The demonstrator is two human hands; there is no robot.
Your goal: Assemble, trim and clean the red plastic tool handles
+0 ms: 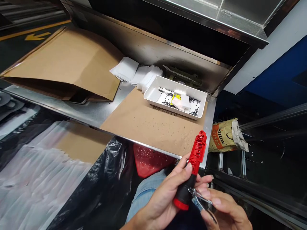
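- Left hand (160, 201): fingers curled closed, firmly gripping a red plastic part (195, 156)
- Right hand (226, 212): fingers nearly closed, pinching a metal clip (200, 198) just beside it
- White tray (175, 97): well beyond the fingertips

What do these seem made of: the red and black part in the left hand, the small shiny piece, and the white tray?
The red and black part in the left hand looks like moulded plastic, glossy red with ribs; the black grip may be rubber. The small piece looks like steel, from its metallic glints. The white tray looks like smooth plastic.
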